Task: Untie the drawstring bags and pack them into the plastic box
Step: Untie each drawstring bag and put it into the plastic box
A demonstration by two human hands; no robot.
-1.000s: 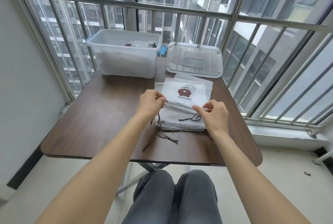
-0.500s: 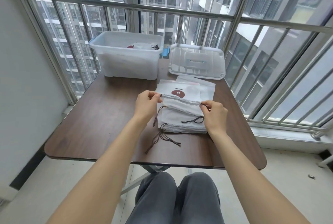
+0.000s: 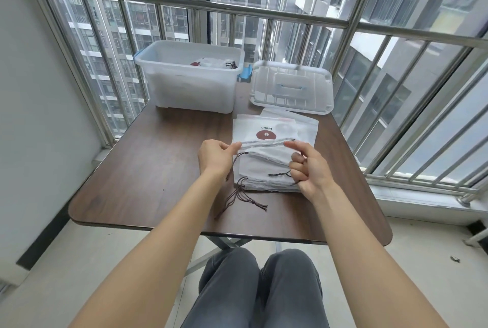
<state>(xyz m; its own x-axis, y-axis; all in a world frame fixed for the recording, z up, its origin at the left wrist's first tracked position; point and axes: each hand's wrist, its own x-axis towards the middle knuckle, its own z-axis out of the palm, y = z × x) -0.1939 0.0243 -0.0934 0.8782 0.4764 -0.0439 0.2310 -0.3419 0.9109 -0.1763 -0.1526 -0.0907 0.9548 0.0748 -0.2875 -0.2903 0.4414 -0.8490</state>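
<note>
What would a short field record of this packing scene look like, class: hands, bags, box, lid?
left hand: pinches the left end of the top bag's gathered edge
right hand: pinches the right end of that edge
top bag: on the stack of bags
plastic box: open, some bags inside
lid: flat on table, right of box

**Balcony with a dark table and barred windows**

A dark wood-grain table with rounded corners is set on crossed metal legs over a pale tiled floor. A plain white wall with a dark skirting board is seen at the left. Glazed windows are guarded by a steel railing, through which high-rise blocks are seen in daylight.
</note>
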